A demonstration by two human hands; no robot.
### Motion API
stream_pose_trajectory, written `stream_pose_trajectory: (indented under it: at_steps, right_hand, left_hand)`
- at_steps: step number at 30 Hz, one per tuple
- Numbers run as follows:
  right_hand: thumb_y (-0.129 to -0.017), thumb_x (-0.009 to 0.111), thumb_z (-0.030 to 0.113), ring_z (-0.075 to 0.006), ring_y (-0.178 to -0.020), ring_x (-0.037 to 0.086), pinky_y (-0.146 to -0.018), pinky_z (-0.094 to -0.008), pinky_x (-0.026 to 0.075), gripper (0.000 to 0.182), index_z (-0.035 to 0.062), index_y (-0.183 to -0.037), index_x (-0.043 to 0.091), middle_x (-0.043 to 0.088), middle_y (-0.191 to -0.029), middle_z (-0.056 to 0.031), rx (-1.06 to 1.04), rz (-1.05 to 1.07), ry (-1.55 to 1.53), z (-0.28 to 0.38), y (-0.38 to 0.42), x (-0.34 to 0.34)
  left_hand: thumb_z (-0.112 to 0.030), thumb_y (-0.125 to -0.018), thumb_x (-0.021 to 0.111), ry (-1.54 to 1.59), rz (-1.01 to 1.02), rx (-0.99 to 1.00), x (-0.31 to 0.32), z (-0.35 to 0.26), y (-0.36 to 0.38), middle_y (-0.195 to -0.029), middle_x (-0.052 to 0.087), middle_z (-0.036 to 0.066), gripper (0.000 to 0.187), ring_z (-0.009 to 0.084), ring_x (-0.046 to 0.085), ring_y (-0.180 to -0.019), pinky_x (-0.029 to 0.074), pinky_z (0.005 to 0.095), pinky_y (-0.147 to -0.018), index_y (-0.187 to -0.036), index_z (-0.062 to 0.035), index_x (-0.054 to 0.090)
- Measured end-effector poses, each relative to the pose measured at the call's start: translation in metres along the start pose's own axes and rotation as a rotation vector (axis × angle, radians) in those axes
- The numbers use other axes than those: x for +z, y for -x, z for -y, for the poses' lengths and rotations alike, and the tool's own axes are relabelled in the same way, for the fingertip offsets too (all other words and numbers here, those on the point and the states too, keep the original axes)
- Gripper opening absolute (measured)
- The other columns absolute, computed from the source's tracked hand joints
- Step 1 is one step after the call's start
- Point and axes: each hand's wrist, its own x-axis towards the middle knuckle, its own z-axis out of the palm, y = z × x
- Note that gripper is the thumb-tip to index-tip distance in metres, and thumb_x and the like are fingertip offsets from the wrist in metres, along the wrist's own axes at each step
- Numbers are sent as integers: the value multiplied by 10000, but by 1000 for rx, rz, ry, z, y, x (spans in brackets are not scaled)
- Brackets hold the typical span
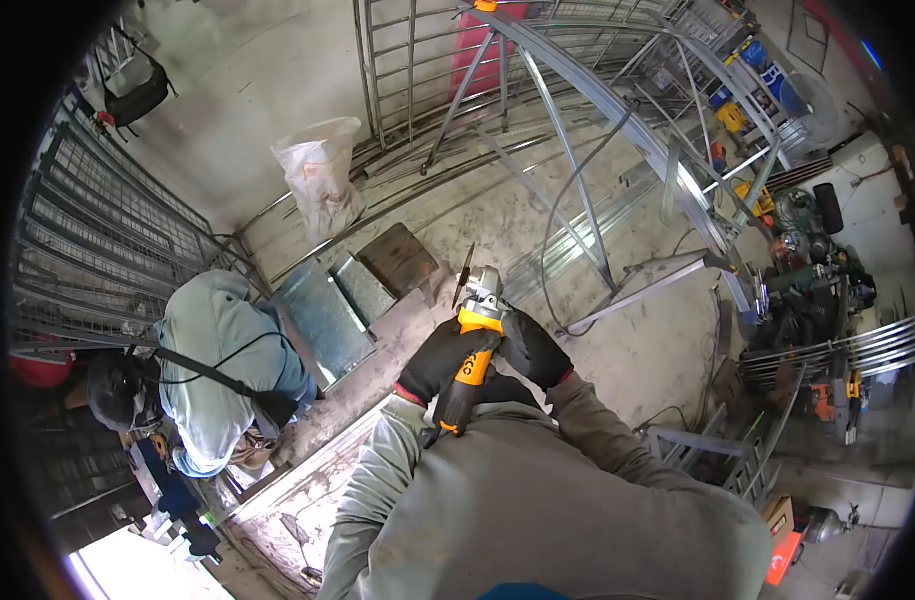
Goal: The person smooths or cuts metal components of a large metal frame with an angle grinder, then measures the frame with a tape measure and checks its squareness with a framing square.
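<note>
An angle grinder (475,367) with a yellow and black body and a silver gear head is held close against my chest. Its thin disc (465,272) is seen nearly edge-on, pointing away from me. My left hand (436,362), in a black glove with a red cuff, is closed around the yellow body. On the other side, my right hand (534,350), gloved the same way, is closed against the grinder just below its head; its fingertips are partly hidden.
A co-worker (218,340) bends over at the left beside wire-mesh panels (108,215). Metal sheets (326,315) lie on the floor ahead, near a white sack (320,180). A large steel frame (618,115) and a hanging cable (550,240) stand ahead right; machinery (813,240) lines the right.
</note>
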Motion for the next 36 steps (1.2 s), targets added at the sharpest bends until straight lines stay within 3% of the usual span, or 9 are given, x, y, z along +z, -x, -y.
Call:
stream_pose_trajectory:
  at_steps: [6, 11, 13, 17, 22, 23, 28, 30, 36]
  right_hand:
    - [-1098, 558, 292, -166, -1194, 653, -1078, -356, 508, 437, 24, -1443, 559, 677, -1292, -71, -230, -132, 23, 48, -55, -36]
    - [-1104, 593, 301, -140, -1204, 642, -1072, -342, 507, 396, 30, -1391, 634, 698, -1287, -47, -195, -395, 128, 78, -82, -70]
    - [-1113, 581, 310, -154, -1265, 614, -1083, -364, 493, 396, 20, -1375, 644, 688, -1318, -59, -273, -411, 132, 90, -82, -68]
    - [-1052, 613, 291, -288, -1243, 632, -1086, -423, 479, 481, -17, -1420, 580, 671, -1322, -151, -510, -167, 1012, 95, -106, -118]
    - [-1106, 566, 229, -256, -1111, 658, -1014, -378, 514, 346, -27, -1337, 592, 675, -1183, -93, -245, -279, 264, 154, -152, -88]
    - [-1105, 563, 197, -271, -1102, 660, -1014, -391, 518, 318, -34, -1323, 591, 674, -1170, -115, -365, -257, 908, 169, -155, -86]
    - [-1061, 559, 84, -335, -1281, 621, -1051, -386, 500, 379, -36, -1421, 564, 633, -1378, -199, -641, -287, 1335, 182, -175, -126]
    - [-1068, 629, 266, -149, -1131, 641, -927, -323, 539, 375, 25, -1353, 674, 700, -1205, -69, -281, -468, 341, 185, -202, -110]
    - [-1084, 600, 234, -171, -1123, 674, -974, -341, 535, 328, -10, -1290, 675, 720, -1189, -80, -487, -424, 633, 228, -226, -81]
  left_hand:
    - [-350, -989, 721, -125, 17, 115, 15, -33, -75, -1028, 706, 75, 508, 201, 717, -871, 600, 345, -827, -1333, 6, 607]
    - [-72, -848, 825, -235, -206, -137, 43, -17, -119, -1104, 719, 86, 565, 178, 702, -1021, 567, 300, -887, -1361, -29, 592]
    - [-96, -837, 821, -393, -274, 174, 45, -17, -138, -1119, 743, 95, 547, 217, 723, -1043, 571, 342, -904, -1342, -36, 619]
    - [-181, -784, 821, -661, -358, 180, 21, -33, -165, -1116, 738, 157, 582, 277, 726, -1040, 557, 402, -893, -1315, -32, 635]
    - [-381, -744, 834, -853, -551, 312, 12, -68, -197, -989, 753, 218, 677, 427, 738, -943, 574, 497, -849, -1303, -56, 633]
    - [-402, -742, 833, -828, -530, 294, 13, -82, -202, -1000, 750, 236, 703, 435, 732, -959, 575, 497, -857, -1313, -44, 631]
    - [-359, -772, 863, -703, -436, 355, 22, -115, -222, -1061, 762, 203, 710, 368, 759, -951, 585, 452, -835, -1336, 7, 634]
    - [-267, -791, 861, -677, -429, 464, 17, -119, -237, -1036, 768, 162, 581, 350, 760, -926, 580, 425, -796, -1267, -17, 642]
    - [-241, -803, 849, -611, -317, 391, 3, -168, -264, -949, 750, 189, 469, 368, 747, -863, 570, 419, -749, -1159, -15, 646]
